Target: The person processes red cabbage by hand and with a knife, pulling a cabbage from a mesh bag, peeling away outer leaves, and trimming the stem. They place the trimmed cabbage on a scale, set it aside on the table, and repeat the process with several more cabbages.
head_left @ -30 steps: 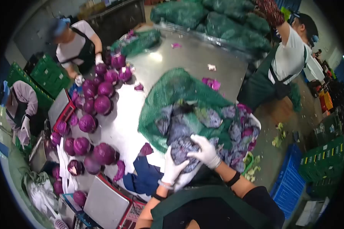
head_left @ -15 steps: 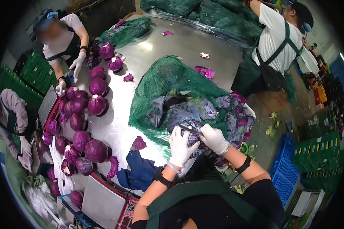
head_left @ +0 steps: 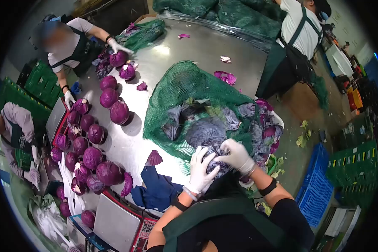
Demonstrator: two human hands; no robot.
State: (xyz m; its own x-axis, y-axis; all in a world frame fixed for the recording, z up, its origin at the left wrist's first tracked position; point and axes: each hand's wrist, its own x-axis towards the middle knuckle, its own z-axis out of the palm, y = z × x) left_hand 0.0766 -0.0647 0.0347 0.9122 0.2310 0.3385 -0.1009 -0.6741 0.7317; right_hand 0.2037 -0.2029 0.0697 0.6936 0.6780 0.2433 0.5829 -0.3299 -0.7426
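Note:
A red cabbage with grey-purple outer leaves sits at the table's near edge, between my white-gloved hands. My left hand grips its left side, with thumb and fingers curved around it. At its upper right, my right hand is closed, fingertips against the leaves. Whether a knife is still in that hand is hidden. Just beyond lies another dull purple cabbage on a green mesh bag, among loose outer leaves.
Trimmed red cabbages line the table's left side, near a scale. Dark blue cloth lies left of me. Leaf scraps are heaped right, above a blue crate. Co-workers stand left; another person is at upper right.
The dark knife blade that showed between my hands is out of sight. My right hand has tipped over the cabbage. The far-left co-worker's hand has reached to a cabbage farther back.

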